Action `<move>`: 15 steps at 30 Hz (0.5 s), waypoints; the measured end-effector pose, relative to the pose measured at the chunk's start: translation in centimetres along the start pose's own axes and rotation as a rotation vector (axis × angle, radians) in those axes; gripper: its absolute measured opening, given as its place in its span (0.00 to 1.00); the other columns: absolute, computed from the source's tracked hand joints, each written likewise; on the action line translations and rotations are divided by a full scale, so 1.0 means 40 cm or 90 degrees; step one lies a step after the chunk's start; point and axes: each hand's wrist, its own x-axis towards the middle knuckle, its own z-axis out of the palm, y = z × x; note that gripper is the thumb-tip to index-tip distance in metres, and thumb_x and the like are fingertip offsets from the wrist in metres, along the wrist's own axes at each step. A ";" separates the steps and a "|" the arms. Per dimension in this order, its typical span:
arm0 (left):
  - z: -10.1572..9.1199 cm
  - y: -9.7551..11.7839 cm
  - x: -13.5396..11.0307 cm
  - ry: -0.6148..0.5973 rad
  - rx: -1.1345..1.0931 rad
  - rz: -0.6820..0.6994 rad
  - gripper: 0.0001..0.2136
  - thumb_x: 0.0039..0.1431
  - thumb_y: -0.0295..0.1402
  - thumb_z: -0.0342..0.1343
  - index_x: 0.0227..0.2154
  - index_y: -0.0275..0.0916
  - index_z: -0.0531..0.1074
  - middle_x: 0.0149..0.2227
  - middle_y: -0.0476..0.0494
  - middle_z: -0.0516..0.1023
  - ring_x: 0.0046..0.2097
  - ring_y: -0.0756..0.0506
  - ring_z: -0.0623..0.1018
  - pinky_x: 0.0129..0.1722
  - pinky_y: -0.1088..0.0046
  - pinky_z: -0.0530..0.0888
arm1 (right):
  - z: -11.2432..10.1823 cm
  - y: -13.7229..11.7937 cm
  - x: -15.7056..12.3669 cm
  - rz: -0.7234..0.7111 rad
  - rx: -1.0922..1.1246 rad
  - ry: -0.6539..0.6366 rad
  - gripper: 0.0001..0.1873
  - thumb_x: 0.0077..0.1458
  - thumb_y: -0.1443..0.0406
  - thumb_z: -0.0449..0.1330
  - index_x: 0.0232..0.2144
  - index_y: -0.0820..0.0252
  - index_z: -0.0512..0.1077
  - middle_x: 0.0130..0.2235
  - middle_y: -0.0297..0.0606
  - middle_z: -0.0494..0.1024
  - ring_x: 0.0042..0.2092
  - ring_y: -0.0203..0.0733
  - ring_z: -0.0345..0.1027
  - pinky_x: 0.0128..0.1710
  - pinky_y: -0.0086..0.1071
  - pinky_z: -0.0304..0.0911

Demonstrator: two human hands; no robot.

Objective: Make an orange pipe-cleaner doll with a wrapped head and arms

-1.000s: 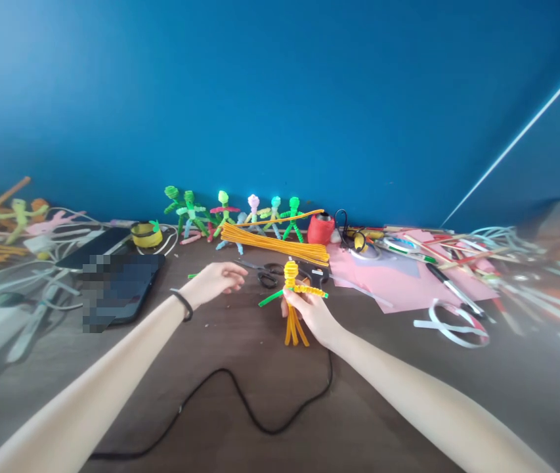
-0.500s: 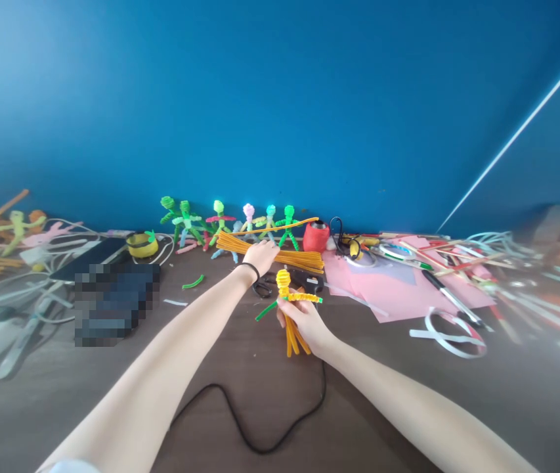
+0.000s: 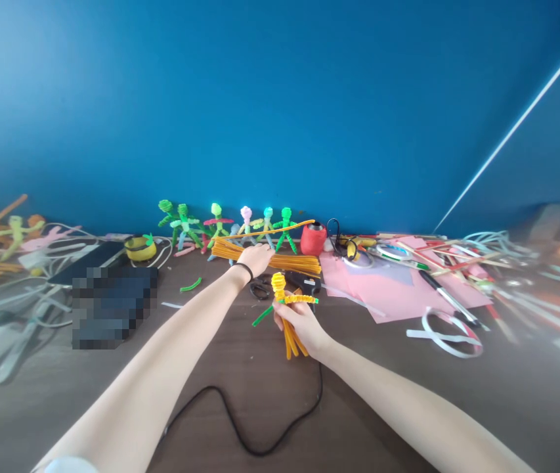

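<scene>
My right hand (image 3: 299, 322) is closed around a yellow and orange pipe-cleaner figure (image 3: 283, 302) with a green arm sticking out to the left, held upright over the brown table. My left hand (image 3: 256, 257) reaches far forward and rests on a bundle of orange pipe cleaners (image 3: 289, 261) near the wall, fingers curled over them; a black band sits on its wrist. Behind the bundle stands a row of small green, pink and blue pipe-cleaner figures (image 3: 220, 223).
Black scissors (image 3: 260, 288) and a black glue gun (image 3: 304, 282) lie just beyond the held figure; its cord (image 3: 240, 433) loops toward me. Pink paper (image 3: 398, 289), a red spool (image 3: 312, 239), a dark pixelated device (image 3: 112, 295) and cables crowd the table's sides.
My left hand went from beside the figure forward to the orange bundle and now rests on it. My right hand with the figure has barely moved.
</scene>
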 end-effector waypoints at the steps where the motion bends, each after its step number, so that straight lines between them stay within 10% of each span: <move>1: 0.005 0.003 -0.002 0.001 0.001 0.001 0.11 0.55 0.25 0.43 0.35 0.35 0.70 0.36 0.39 0.72 0.41 0.45 0.70 0.37 0.71 0.65 | 0.000 -0.001 0.000 -0.003 -0.001 0.000 0.13 0.47 0.57 0.55 0.22 0.59 0.57 0.16 0.26 0.59 0.20 0.30 0.50 0.22 0.28 0.46; 8: -0.019 0.013 0.000 0.059 0.006 -0.027 0.14 0.55 0.21 0.40 0.38 0.33 0.69 0.37 0.36 0.73 0.42 0.42 0.70 0.39 0.67 0.64 | -0.003 0.006 0.001 -0.008 -0.005 0.007 0.10 0.49 0.60 0.53 0.24 0.60 0.59 0.15 0.26 0.59 0.20 0.30 0.50 0.22 0.27 0.48; 15: -0.167 -0.017 0.012 0.154 0.008 -0.135 0.16 0.55 0.21 0.37 0.42 0.33 0.66 0.38 0.35 0.72 0.40 0.41 0.72 0.39 0.63 0.62 | -0.008 0.007 -0.001 -0.008 0.031 -0.006 0.09 0.50 0.61 0.54 0.27 0.60 0.60 0.17 0.26 0.62 0.21 0.29 0.52 0.22 0.25 0.50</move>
